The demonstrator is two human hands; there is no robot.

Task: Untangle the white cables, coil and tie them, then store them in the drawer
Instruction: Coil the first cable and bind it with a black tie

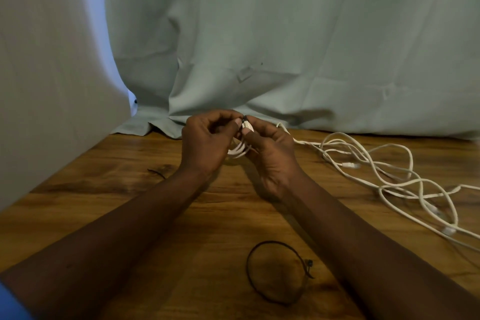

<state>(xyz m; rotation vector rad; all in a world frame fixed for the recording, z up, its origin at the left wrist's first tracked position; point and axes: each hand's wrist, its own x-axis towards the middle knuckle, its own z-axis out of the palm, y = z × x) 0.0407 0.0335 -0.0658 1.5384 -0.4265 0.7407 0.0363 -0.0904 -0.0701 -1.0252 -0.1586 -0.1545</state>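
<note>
A small coil of white cable [240,149] hangs between my two hands above the wooden table [104,210]. My left hand [205,143] and my right hand [270,153] both pinch the top of this coil, where a small black tie [245,119] shows between the fingertips. Most of the coil is hidden behind my fingers. A loose tangle of white cables [389,176] sprawls over the right side of the table, and one strand runs from it towards my right hand.
A black zip tie closed into a loop [279,271] lies on the table near me between my forearms. A short black tie piece [157,173] lies to the left. A pale green cloth [285,47] hangs behind the table. A grey wall panel [52,73] stands at left.
</note>
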